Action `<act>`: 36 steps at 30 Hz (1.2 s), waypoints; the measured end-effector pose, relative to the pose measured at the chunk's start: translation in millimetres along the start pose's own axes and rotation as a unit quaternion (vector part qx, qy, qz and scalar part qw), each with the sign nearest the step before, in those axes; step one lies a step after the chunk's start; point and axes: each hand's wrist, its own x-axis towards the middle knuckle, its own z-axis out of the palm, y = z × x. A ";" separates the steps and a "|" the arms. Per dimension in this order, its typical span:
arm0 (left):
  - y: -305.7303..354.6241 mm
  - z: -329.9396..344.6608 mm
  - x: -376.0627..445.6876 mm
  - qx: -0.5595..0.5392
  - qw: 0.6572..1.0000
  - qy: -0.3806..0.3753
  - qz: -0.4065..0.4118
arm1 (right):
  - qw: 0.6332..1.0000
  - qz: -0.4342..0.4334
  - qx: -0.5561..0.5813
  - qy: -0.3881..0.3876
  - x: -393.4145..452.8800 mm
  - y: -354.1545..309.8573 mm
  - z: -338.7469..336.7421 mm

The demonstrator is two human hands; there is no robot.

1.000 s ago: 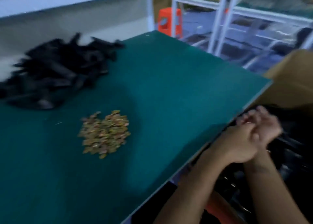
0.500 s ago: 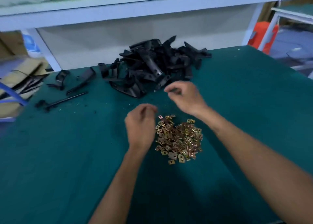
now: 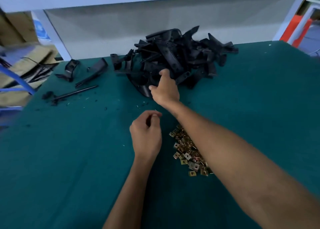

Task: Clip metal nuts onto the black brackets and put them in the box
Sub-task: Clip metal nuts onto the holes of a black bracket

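- Head view showed the right hand (image 3: 165, 88) reached forward to the near edge of the pile of black brackets (image 3: 180, 59), at the far side of the green table (image 3: 69, 159). Its fingers and thumb were spread on the nearest bracket (image 3: 143, 80), a curved piece at the pile's front; whether they had closed round it could not be told.
- The left hand (image 3: 146, 136) hung curled over the mat, just left of the heap of metal nuts (image 3: 186, 150). Thumb and forefinger met as if pinching something — likely a nut, but too small to make out.
- The relation that mattered: the brackets lay straight ahead and away from the body, beyond the nuts, so the right hand was the nearer one and the left well short of them.
- The nearest bracket's long axis ran roughly left-far to right-near, across the reaching arm.
- The box was out of frame; by my judgement a fresh bracket was being picked.
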 end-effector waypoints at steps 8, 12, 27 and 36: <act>8.4 0.7 -5.6 0.131 0.985 0.075 0.086 | 0.976 -0.064 0.208 -0.001 -51.7 -13.6 -85.7; 9.6 5.6 -16.3 0.203 0.946 0.034 0.252 | 0.969 -0.124 0.185 -0.104 -107.6 -10.8 -117.2; 35.4 -7.3 -23.8 -0.225 0.966 -0.097 0.088 | 0.989 -0.114 -0.052 -0.081 -112.4 92.6 -124.8; 26.4 -4.1 -21.1 -0.236 0.964 -0.100 -0.076 | 0.991 -0.126 -0.021 -0.038 -115.1 89.2 -128.5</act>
